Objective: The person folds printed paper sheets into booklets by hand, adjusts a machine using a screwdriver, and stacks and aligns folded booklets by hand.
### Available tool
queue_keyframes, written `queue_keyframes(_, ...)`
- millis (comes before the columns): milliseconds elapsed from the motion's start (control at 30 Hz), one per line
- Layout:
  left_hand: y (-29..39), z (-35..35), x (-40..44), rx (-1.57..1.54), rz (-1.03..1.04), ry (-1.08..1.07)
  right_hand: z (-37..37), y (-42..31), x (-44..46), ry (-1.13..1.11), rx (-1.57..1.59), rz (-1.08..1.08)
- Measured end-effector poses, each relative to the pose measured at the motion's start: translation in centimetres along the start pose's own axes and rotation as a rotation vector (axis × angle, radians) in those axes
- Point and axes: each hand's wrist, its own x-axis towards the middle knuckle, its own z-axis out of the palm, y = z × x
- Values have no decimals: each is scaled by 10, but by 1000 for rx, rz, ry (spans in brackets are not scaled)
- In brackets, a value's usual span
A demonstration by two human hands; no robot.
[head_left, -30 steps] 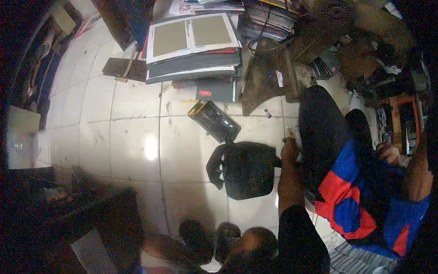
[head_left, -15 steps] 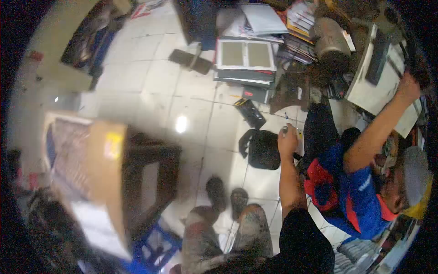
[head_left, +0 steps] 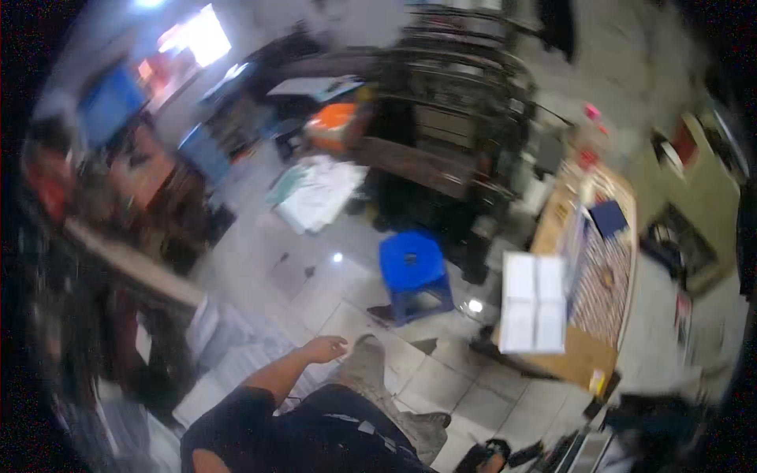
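My left hand (head_left: 325,348) hangs at the end of my bent arm, just left of my shoe. Its fingers are loosely bent and apart, with nothing visible in them. Below the hand is my dark sleeve and clothing. At the bottom edge a small skin-toned patch, perhaps my right hand (head_left: 494,462), shows against a black object (head_left: 475,456). Blur and the frame edge hide its fingers and any grip. A blue plastic stool (head_left: 412,260) stands on the tiled floor ahead, apart from my left hand.
To the right is a wooden table (head_left: 623,284) bearing a white box (head_left: 534,303) and a dark blue item (head_left: 608,218). Papers (head_left: 319,193) and an orange-topped box (head_left: 335,118) are further back. A cluttered rack (head_left: 453,87) rises behind the stool. Pale stacks (head_left: 240,347) lie left.
My view has swung away from the seated person and the floor clutter toward the stool, rack and table. My right arm, reaching toward a black bag before, has left the middle; my left arm now shows.
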Motion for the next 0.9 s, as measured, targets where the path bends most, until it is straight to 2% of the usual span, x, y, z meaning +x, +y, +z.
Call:
queue_keyframes(67,-38,-12,-14,-239,-24,138,48,-45,-57,-398,-495,-63)
queue_keyframes(133,-80,-30,-22,-311,-46,230,119,-91,-107,-700,-744,-220)
queue_keyframes(200,-124,-57,-39,-494,-195,303,209,-129,-161,-896,-888,-329)
queue_keyframes(233,-155,-63,-44,-640,-223,296,270,-145,-187,-922,-922,-362)
queue_keyframes(333,-264,-68,-30,-655,-273,483,485,-154,-281,-1291,-917,799)
queue_keyframes(400,-292,-125,-46,-905,-317,268,599,-134,-396,-1418,-1407,127)
queue_keyframes(467,-317,-159,-63,-876,-373,381,683,-158,-579,-1980,-1355,-503)
queue_keyframes(500,-342,-159,-58,-737,-340,486,739,-105,-576,-1869,-1394,132)
queue_keyframes(533,-354,-173,-63,-732,-352,500,792,-59,-585,-1565,-1406,644)
queue_keyframes(567,-358,-202,-70,-825,-363,571,812,-75,-677,-2241,-1305,-70)
queue_keyframes(600,-368,-240,-76,-930,-372,629,828,-98,-782,-2392,-925,-1109)
queue_keyframes(633,-369,-286,-86,-911,-429,654,860,-78,-807,-2285,-1165,-328)
queue_keyframes(667,-379,-315,-90,-910,-435,651,891,-58,-832,-1879,-1222,299)
queue_keyframes(700,-394,-340,-93,-945,-453,769,915,-51,-866,-1791,-1107,393)
queue_keyframes(733,-413,-359,-93,-978,-470,887,941,-50,-896,-1783,-995,372)
queue_keyframes(800,-464,-388,-95,-1048,-531,943,1007,-45,-943,-1733,-812,351)
queue_keyframes(867,-518,-415,-103,-934,-639,1039,1085,-42,-976,-1716,-646,326)
queue_keyframes(900,-552,-418,-105,-929,-685,1038,1134,-35,-983,-1808,-569,362)
